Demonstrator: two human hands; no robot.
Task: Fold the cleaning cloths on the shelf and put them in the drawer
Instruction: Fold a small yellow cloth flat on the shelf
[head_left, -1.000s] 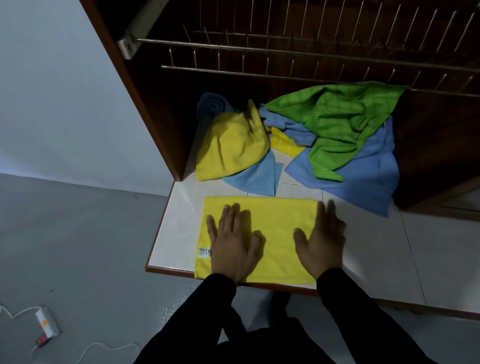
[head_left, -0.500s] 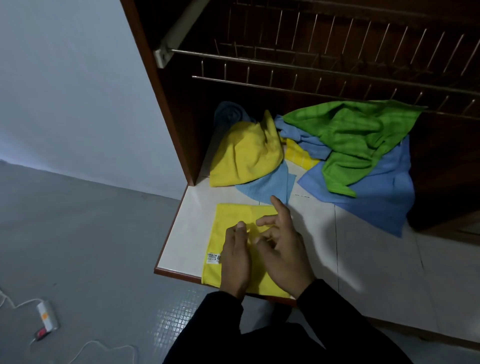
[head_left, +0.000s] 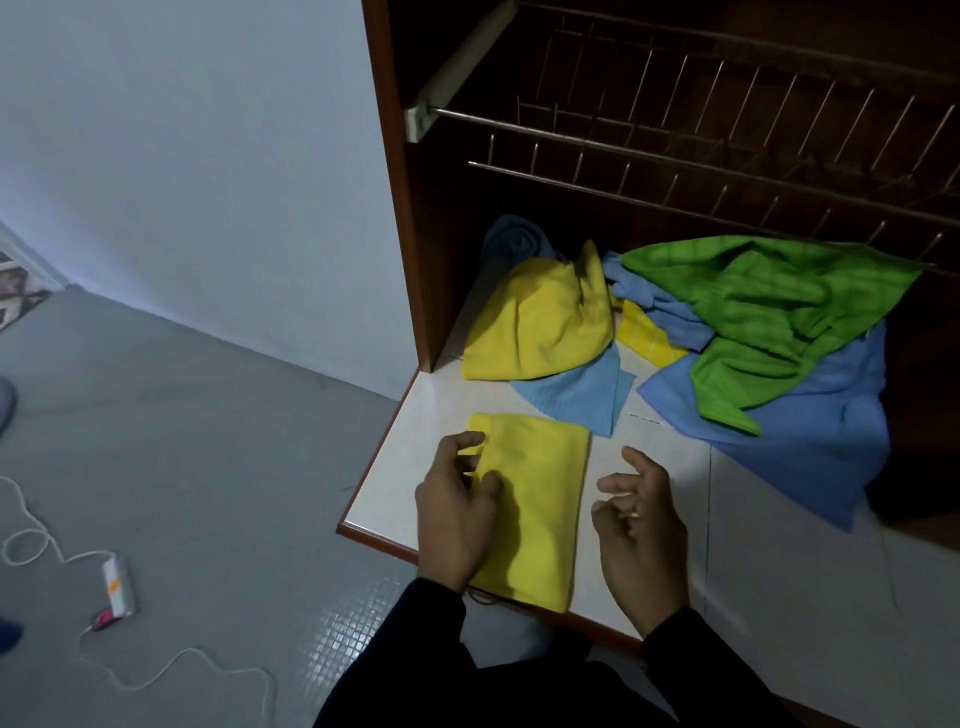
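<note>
White shelf (head_left: 395, 478) in wooden cabinet. Folded yellow cloth (head_left: 540, 499) at front edge; left hand (head_left: 457, 514) pinches its left border, likely squaring the fold. Right hand (head_left: 636, 525) beside it, fingers loosely curled, empty. Unfolded pile (head_left: 701, 338) waits behind.

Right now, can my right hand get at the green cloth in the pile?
Probably yes: the right hand holds nothing, and the green cloth lies on top of the pile with bare shelf between.

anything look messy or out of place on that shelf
Yes: behind the neatly folded yellow cloth, a crumpled yellow cloth, a rumpled green cloth and blue cloths lie heaped, overlapping, unfolded on the white shelf.
</note>
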